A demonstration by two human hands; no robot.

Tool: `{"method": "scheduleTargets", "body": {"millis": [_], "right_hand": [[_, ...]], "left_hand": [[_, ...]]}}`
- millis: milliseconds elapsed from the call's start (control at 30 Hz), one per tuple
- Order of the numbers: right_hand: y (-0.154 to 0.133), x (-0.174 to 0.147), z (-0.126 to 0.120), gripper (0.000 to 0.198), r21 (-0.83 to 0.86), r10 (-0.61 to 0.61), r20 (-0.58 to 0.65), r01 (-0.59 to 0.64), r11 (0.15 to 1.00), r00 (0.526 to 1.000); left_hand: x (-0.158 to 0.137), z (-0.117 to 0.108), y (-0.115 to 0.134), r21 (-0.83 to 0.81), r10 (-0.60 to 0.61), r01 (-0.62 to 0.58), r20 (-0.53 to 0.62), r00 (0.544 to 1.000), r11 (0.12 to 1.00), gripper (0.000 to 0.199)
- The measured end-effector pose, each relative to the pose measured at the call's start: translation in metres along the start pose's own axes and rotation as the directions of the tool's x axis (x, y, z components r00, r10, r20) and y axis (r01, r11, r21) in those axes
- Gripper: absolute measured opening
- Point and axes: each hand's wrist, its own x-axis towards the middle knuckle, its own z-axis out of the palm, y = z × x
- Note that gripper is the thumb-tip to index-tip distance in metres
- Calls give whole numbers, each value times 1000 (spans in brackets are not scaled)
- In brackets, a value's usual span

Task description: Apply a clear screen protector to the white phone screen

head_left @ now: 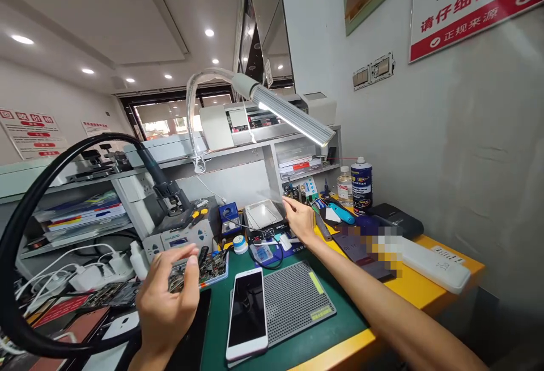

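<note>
My right hand (300,221) is raised over the back of the desk, its thumb and fingers pinched together. A thin see-through sheet (277,205) seems to extend from its fingertips, faint and blurred. At the left, my left hand (165,291) hovers with bent fingers, a gap between thumb and forefinger and nothing seen in it. Between the hands lies a white-framed smartphone (246,314), its dark screen up. It rests partly on a grey perforated mat (293,297), on top of a green work mat (216,337).
A tray of small parts (219,272) stands behind my left hand. A lit lamp (293,116) arches overhead, and a thick black hose (38,184) loops at the left. A spray can (362,187) and a white oblong case (429,263) are at the right, near the wall.
</note>
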Motion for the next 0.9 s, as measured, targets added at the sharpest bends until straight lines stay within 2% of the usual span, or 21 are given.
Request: {"method": "scheduleTargets", "body": {"millis": [100,200,300,400,500,600,800,900], "right_hand": [[-3,9,9,35,-132,-95,187,120,984,978],[-3,10,17,32,-246,-125,416,243,938,901],[-3,7,22,38,-338,-99,539,323,884,836],[-7,5,25,44,-405,-70,589,369,837,805],[-12,4,25,48,-466,-37,589,377,801,807],[-15,5,21,50,-535,6,533,332,777,846],[-12,17,-3,42,-662,129,342,141,736,931],[-8,26,-15,36,-712,221,276,45,700,935]], "left_hand": [[-24,-6,-33,54,12,-6,-98,995,999,10],[-35,-6,-52,72,-12,20,-111,994,997,9],[-39,-5,-51,12,2,-1,-90,996,1000,10],[-40,-4,-45,-53,39,-41,-39,998,998,14],[-42,-2,-43,-81,43,-45,-21,999,996,16],[-43,-2,-45,-88,21,-23,-23,1000,996,16],[-42,-3,-42,-103,48,-47,2,999,994,14],[-42,-3,-38,-124,62,-57,33,998,991,14]]}}
